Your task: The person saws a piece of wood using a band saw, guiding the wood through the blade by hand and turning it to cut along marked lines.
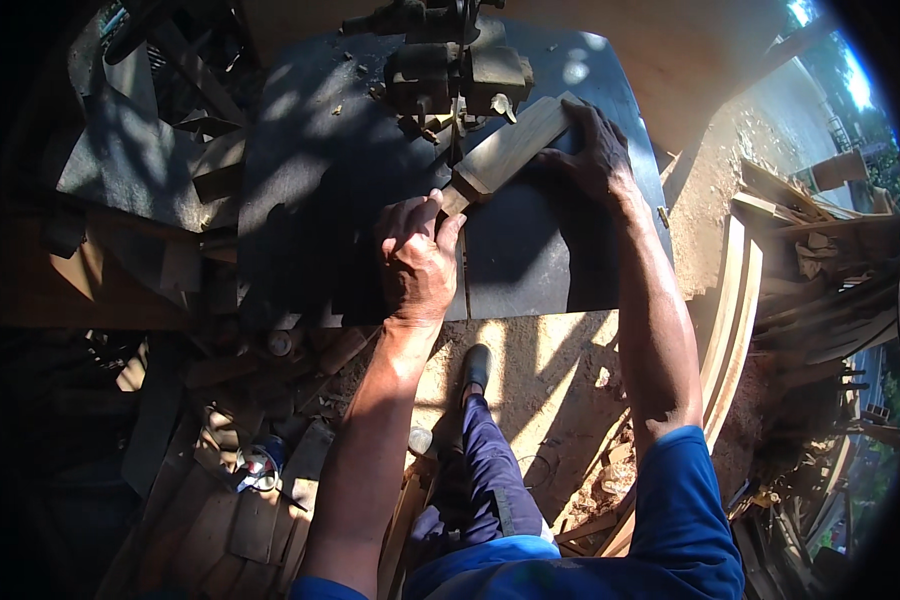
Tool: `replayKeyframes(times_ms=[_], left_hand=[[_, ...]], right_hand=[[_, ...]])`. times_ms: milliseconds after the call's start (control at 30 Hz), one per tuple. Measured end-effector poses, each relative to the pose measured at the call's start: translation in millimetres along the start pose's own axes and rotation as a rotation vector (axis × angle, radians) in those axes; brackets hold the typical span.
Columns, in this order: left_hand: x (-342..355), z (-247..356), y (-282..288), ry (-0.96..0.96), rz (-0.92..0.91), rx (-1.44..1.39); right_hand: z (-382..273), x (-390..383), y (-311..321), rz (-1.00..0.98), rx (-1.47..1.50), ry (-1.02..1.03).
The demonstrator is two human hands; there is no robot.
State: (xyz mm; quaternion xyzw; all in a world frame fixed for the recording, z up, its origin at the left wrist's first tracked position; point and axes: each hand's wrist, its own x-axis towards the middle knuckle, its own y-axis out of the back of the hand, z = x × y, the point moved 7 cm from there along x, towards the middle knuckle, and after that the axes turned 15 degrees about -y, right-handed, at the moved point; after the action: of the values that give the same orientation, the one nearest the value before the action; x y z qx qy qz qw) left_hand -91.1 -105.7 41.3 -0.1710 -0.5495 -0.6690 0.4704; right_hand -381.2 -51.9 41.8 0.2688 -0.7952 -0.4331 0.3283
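A pale wooden block lies slantwise on a dark metal saw table, its narrower, stepped end toward me. My left hand is closed on that narrow end, thumb and fingers pinching it. At the far right end of the block, my right hand grips it with fingers over the end and thumb along the near side. Just beyond the block stands the dark blade guide of what looks like a band saw. The block's left edge is close to the blade line; whether it touches the blade I cannot tell.
Wood offcuts litter the ground at the lower left, with a small tin among them. Long curved boards and stacked timber stand to the right. A large grey sheet lies left of the table. Sawdust covers the floor.
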Motion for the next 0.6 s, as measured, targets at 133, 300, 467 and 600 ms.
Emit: replayKeyframes(times_ms=[133,300,467,600], left_hand=[[3,-5,1,0.014,0.07,-0.065],[7,-4,-4,-0.018,0.055,-0.041],[7,-7,-7,-0.016,0.035,-0.039],[15,-1,-6,-0.015,0.032,-0.03]], right_hand=[[-2,5,-2,-0.007,-0.027,0.017],[-4,14,-2,0.003,-0.052,0.041],[-7,21,-7,-0.011,-0.045,0.076],[-2,28,-2,-0.023,-0.031,0.09]])
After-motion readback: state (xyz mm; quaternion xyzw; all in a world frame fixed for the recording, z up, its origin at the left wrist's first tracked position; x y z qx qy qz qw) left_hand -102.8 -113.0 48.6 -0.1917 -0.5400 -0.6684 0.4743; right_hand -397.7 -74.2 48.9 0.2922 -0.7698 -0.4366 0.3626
